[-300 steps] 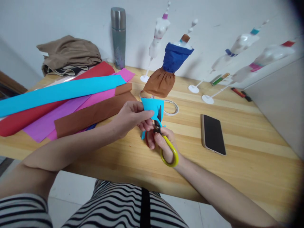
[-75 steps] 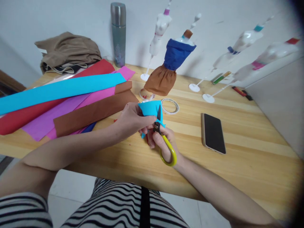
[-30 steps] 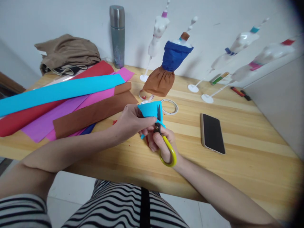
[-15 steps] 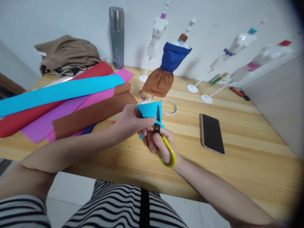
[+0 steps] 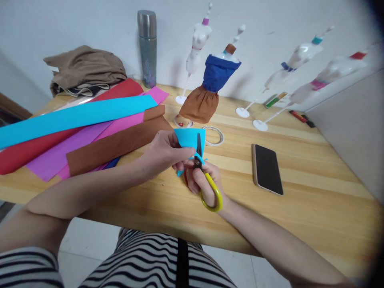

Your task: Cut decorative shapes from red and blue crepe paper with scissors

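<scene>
Pinched in my left hand (image 5: 166,154) is a small bright blue paper piece (image 5: 189,138), held above the wooden table. My right hand (image 5: 208,182) grips scissors (image 5: 214,196) with a yellow handle and black blades. The blades point away from me and lie across the right part of the blue piece, where a narrow strip curls at its lower edge. Just behind the piece, a roll of tape (image 5: 221,137) lies on the table. My left fingers partly hide the lower side of the blue piece.
Long coloured strips (image 5: 78,120) lie at the left, before a brown cloth (image 5: 87,68) and a flask (image 5: 148,56). A dressed mannequin (image 5: 220,74) and several bare ones (image 5: 199,38) stand at the back. A phone (image 5: 268,169) lies at the right on the table (image 5: 240,216).
The scissor blades have shifted slightly against the blue piece, and the curled strip at its lower edge now stands out more. Both hands remain nearly in place.
</scene>
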The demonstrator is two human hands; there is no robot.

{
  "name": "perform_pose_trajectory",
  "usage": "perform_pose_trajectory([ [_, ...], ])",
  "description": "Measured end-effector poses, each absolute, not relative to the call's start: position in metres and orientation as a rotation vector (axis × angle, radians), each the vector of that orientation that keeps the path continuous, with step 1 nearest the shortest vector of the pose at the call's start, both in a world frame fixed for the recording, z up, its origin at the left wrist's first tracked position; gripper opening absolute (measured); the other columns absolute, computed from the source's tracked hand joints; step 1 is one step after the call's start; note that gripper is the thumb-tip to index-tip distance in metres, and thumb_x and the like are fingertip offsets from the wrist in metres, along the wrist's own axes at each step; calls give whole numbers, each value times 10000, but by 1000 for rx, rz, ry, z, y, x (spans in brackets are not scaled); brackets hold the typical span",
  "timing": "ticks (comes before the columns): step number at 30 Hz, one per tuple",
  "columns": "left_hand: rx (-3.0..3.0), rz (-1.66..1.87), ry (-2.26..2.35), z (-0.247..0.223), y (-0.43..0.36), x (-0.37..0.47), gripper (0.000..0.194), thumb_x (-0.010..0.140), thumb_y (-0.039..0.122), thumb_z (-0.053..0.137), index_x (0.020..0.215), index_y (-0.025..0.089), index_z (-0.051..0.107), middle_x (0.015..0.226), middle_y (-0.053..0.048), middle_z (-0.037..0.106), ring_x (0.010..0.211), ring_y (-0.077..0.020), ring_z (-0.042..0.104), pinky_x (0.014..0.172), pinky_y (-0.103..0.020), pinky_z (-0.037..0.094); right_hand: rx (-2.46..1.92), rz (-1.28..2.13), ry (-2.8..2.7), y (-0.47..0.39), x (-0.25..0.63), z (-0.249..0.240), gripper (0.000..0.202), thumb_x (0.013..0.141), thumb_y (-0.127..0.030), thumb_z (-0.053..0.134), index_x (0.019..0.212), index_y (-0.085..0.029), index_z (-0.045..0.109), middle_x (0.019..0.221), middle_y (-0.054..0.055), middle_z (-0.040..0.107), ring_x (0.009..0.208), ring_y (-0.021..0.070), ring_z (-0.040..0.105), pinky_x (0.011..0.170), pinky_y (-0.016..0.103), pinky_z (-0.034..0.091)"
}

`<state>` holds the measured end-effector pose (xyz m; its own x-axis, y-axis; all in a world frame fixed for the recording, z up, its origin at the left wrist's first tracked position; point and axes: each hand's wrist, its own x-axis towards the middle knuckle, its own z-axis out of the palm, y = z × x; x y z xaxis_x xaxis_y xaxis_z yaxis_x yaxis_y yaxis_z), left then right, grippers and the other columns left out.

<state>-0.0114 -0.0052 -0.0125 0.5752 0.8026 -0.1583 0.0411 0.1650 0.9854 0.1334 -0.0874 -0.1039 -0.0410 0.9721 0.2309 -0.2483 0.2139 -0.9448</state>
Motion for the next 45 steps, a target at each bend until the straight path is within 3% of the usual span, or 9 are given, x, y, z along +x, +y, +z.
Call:
perform_pose_trajectory([
  [3,1301,647,806,-14,-4,-13,243,702,207,721,501,173,588,471,7,580,512,-134,604,534,-250,467,-832,1184,-1152,-87,133,-104,381,981,-586,683,1058,-216,733,527,-87,462,352,77,276,348,245,228],
  [7,1268,696,790,-17,-3,-14,246,798,276,748,614,138,664,553,-12,672,495,-104,590,513,-223,441,-859,1171,-1141,-87,133,-104,411,976,-604,683,1043,-199,707,488,-99,448,347,84,289,353,247,242],
  [13,1288,793,827,-22,-1,-12,290,825,273,720,579,138,646,489,-13,634,445,-94,574,487,-207,421,-896,1187,-1176,-88,134,-103,452,978,-635,663,1069,-194,698,480,-109,435,353,86,292,363,247,261],
  [25,1303,808,821,-21,1,-13,277,850,241,720,599,149,647,507,-4,628,458,-91,553,487,-211,408,-878,1180,-1165,-89,132,-104,423,981,-624,664,1026,-205,702,458,-109,429,334,92,311,365,249,252],
  [35,1294,810,788,-23,1,-13,320,793,363,790,599,160,636,523,-12,619,464,-106,548,492,-239,413,-917,1209,-1136,-88,132,-104,475,947,-673,683,1012,-202,689,433,-116,423,312,88,296,352,255,249],
  [45,1279,801,852,-17,2,-11,234,789,241,729,598,136,643,489,8,619,442,-78,558,473,-189,413,-894,1225,-1134,-89,134,-108,437,957,-629,692,1039,-200,689,447,-115,427,324,93,305,362,252,254],
])
